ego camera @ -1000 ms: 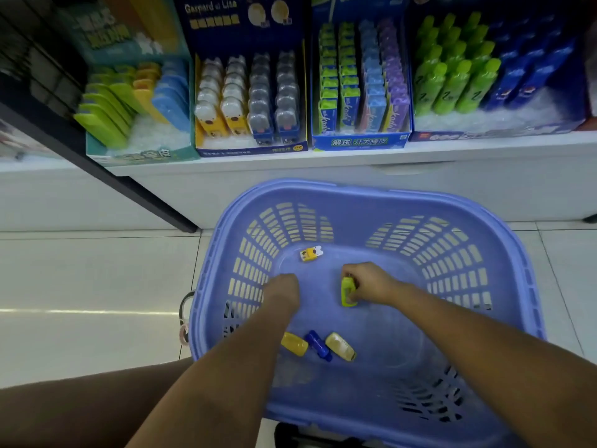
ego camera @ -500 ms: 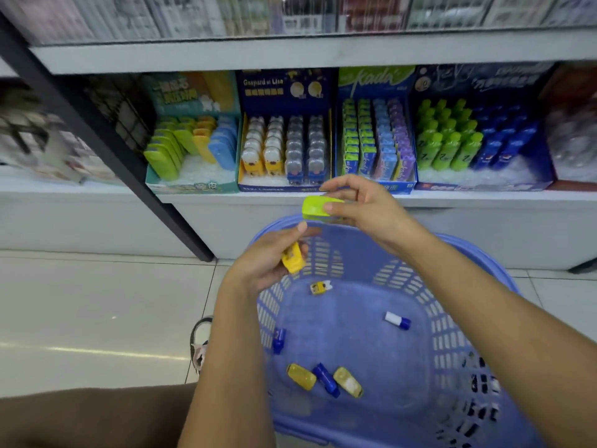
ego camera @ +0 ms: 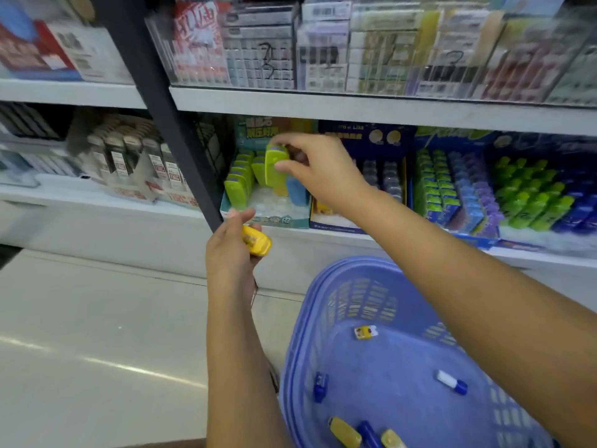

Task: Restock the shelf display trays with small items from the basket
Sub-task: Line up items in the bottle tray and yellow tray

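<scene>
**Green item (ego camera: 276, 166) arriving at its tray; yellow item in reserve**

From left: my left hand (ego camera: 231, 253) is held below the shelf edge (ego camera: 323, 236), fingers curled round a yellow item (ego camera: 256, 242), thumb over its top. Just above it stands the teal display tray (ego camera: 274, 219), its left rows filled with matching green pieces (ego camera: 237, 185), with yellow and blue ones further right. My right hand (ego camera: 319, 176) pinches the green item by its upper end between thumb and fingertips, holding it upright over the tray beside the green rows. Whether it touches the tray yet I cannot tell. It is a flat, lime-coloured oblong with a rounded top, smeared by motion blur. Lower right, the lilac basket (ego camera: 323, 286) holds six loose pieces that show: a yellow-and-white one (ego camera: 365, 332), a blue one (ego camera: 320, 386), a white-and-blue one (ego camera: 451, 382), and two yellow and one blue at the bottom edge. I judge the restocking partly done: the trays look well filled, two pieces are in hand, six wait.
</scene>
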Motion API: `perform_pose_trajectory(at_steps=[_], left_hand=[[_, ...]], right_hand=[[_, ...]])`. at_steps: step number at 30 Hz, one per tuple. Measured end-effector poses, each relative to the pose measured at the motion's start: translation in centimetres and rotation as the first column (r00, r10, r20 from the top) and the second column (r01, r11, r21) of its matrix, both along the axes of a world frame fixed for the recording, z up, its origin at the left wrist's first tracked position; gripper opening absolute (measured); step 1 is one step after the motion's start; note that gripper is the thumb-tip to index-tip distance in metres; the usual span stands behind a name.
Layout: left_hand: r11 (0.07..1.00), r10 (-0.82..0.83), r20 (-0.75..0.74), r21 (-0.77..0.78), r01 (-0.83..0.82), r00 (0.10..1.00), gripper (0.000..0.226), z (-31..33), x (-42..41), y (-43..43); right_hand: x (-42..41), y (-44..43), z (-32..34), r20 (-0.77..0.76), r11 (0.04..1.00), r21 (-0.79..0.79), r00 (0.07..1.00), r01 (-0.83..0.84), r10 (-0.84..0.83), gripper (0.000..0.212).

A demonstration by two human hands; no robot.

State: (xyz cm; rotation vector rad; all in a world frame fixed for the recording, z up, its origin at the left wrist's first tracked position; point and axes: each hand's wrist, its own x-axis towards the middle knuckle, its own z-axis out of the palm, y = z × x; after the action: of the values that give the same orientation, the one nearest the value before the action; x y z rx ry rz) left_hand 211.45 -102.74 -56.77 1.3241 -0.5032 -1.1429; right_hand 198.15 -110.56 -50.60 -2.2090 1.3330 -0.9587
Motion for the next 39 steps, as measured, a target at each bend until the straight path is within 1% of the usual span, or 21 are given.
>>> perform_pose_trajectory(at_steps=[2, 5, 8, 9, 11, 13, 15, 17, 21, 23, 24, 25, 26, 27, 29, 30, 31, 33, 35, 37, 39], left_hand=[[0.995, 0.087, -0.043, 0.061, -0.084, 0.995, 0.034, -0.6, 1.0, -0.2], [0.983, 0.164, -0.068, 0.096, -0.157, 0.984, 0.036, -1.4, 1.8, -0.4], [0.978, 0.182, -0.022, 0.105, -0.179, 0.983, 0.027, -2.2, 2.3, -0.7], [0.978, 0.182, -0.029, 0.108, -0.178, 0.983, 0.022, -2.4, 2.4, -0.8], [0.982, 0.167, -0.088, 0.105, -0.158, 0.982, 0.014, -2.6, 2.4, -1.0], [0.987, 0.152, -0.181, 0.087, -0.138, 0.972, 0.011, -2.5, 2.3, -1.0], [0.992, 0.126, -0.236, 0.050, -0.117, 0.964, 0.016, -2.7, 2.1, -1.0], [0.996, 0.093, -0.219, 0.003, -0.094, 0.971, 0.021, -3.2, 2.0, -0.8], [0.995, 0.064, -0.151, -0.070, -0.075, 0.987, 0.026, -3.7, 1.8, -0.6], [0.994, 0.066, -0.125, -0.076, -0.076, 0.990, 0.020, -3.6, 1.8, -0.6], [0.995, 0.058, -0.084, -0.077, -0.065, 0.995, 0.019, -3.4, 1.8, -0.5], [0.996, 0.043, -0.019, -0.082, -0.045, 0.999, 0.019, -3.3, 1.8, -0.5], [0.995, 0.024, 0.052, -0.098, -0.019, 0.998, 0.020, -3.2, 1.9, -0.4], [0.993, 0.012, 0.119, -0.122, 0.003, 0.993, 0.022, -3.1, 1.9, -0.3], [0.987, 0.049, 0.238, -0.158, -0.011, 0.970, 0.025, -2.8, 1.8, -0.4], [0.984, 0.101, 0.292, -0.169, -0.052, 0.951, 0.026, -2.6, 1.6, -0.5], [0.977, 0.166, 0.340, -0.184, -0.108, 0.926, 0.026, -2.3, 1.3, -0.6], [0.950, 0.285, 0.401, -0.240, -0.200, 0.871, 0.027, -1.6, 0.4, -0.8], [0.924, 0.346, 0.416, -0.305, -0.230, 0.841, 0.028, -1.2, -0.6, -0.9], [0.906, 0.372, 0.414, -0.358, -0.228, 0.831, 0.028, -1.0, -1.1, -1.1], [0.901, 0.348, 0.431, -0.398, -0.171, 0.833, 0.031, -0.8, -1.5, -1.5]], right_hand=[[2.0, -2.6, -0.7, -0.103, 0.999, 0.026, 0.994, 0.024, -0.021, 0.038], [3.9, -5.3, -2.5, -0.260, 0.996, 0.071, 0.965, 0.047, -0.027, 0.040], [4.6, -6.7, -4.3, -0.352, 0.996, 0.046, 0.934, 0.079, -0.058, 0.040], [4.7, -6.8, -4.8, -0.376, 0.995, 0.035, 0.924, 0.090, -0.070, 0.040], [4.9, -6.9, -5.7, -0.421, 0.996, -0.009, 0.903, 0.084, -0.080, 0.038], [5.0, -6.8, -6.3, -0.480, 0.993, -0.109, 0.871, 0.055, -0.101, 0.037], [5.0, -6.5, -6.7, -0.502, 0.984, -0.175, 0.856, 0.039, -0.124, 0.036], [5.2, -6.2, -7.0, -0.517, 0.974, -0.218, 0.840, 0.056, -0.164, 0.035], [5.5, -5.7, -6.4, -0.675, 0.939, -0.338, 0.681, 0.055, -0.283, 0.041], [5.6, -5.6, -5.8, -0.745, 0.948, -0.318, 0.611, 0.026, -0.266, 0.044], [5.6, -5.4, -5.4, -0.767, 0.959, -0.282, 0.595, 0.024, -0.240, 0.044], [5.5, -5.2, -4.9, -0.769, 0.974, -0.225, 0.608, 0.029, -0.195, 0.042], [5.4, -4.7, -4.2, -0.741, 0.989, -0.148, 0.659, 0.032, -0.132, 0.042], [5.1, -4.1, -3.6, -0.669, 0.998, -0.061, 0.741, 0.022, -0.057, 0.042], [4.7, -2.4, -2.5, -0.415, 0.995, 0.090, 0.907, -0.037, 0.072, 0.039], [4.6, -1.2, -2.0, -0.288, 0.985, 0.162, 0.952, -0.057, 0.102, 0.039], [4.6, 0.0, -1.7, -0.193, 0.970, 0.238, 0.976, -0.054, 0.101, 0.041], [4.5, 1.9, -1.6, -0.071, 0.921, 0.389, 0.996, -0.013, 0.044, 0.045], [4.3, 2.8, -1.8, 0.044, 0.887, 0.463, 0.998, 0.010, -0.035, 0.044], [4.1, 3.0, -2.1, 0.114, 0.904, 0.426, 0.990, 0.028, -0.084, 0.035], [3.9, 2.7, -2.2, 0.111, 0.942, 0.333, 0.991, 0.038, -0.079, 0.021]])
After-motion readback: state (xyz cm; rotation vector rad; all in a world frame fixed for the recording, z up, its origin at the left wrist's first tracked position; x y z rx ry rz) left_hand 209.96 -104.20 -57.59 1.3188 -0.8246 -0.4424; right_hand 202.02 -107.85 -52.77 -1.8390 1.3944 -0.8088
